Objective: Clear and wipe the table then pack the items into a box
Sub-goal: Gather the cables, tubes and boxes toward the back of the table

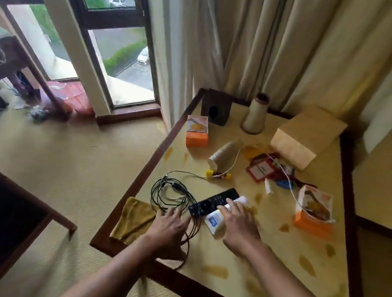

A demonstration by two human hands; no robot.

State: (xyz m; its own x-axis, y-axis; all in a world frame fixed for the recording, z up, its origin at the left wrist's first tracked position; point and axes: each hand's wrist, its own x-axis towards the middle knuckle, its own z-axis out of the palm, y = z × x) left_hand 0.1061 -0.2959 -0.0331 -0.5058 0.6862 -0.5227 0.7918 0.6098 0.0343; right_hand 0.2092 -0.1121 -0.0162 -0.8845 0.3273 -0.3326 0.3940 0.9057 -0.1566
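Single head view, looking forward and steeply down, close over table point(281, 269) near corner.

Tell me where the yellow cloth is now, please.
In the head view, the yellow cloth lies on the near left corner of the table, just left of the left hand and the coiled black cable.

Mustard-yellow cloth point(133, 219), black remote point(212, 201), black cable point(170, 193), two orange-and-white cartons point(197, 133)
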